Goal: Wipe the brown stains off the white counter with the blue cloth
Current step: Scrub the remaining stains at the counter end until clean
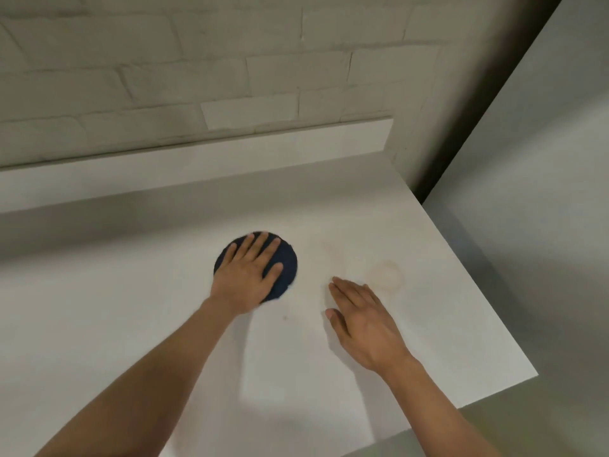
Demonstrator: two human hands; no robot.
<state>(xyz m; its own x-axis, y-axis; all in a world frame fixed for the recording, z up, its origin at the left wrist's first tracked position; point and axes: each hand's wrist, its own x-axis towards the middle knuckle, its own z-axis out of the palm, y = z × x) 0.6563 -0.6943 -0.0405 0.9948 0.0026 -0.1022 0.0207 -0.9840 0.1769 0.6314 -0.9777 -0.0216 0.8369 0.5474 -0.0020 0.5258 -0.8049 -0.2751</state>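
Note:
A dark blue cloth (286, 266), bunched into a round pad, lies on the white counter (131, 308). My left hand (250, 272) presses flat on top of it with fingers spread. My right hand (362, 319) rests flat on the counter to the right, holding nothing. A pale brown ring stain (385, 275) sits just beyond my right fingertips. A fainter brown smear (331, 249) lies between the cloth and the ring. A tiny brown spot (285, 318) marks the counter below the cloth.
A white brick wall (197, 77) with a raised ledge (230, 159) runs along the back. The counter's right edge (478, 291) drops off beside a grey panel (543, 192). Its front edge is at the lower right.

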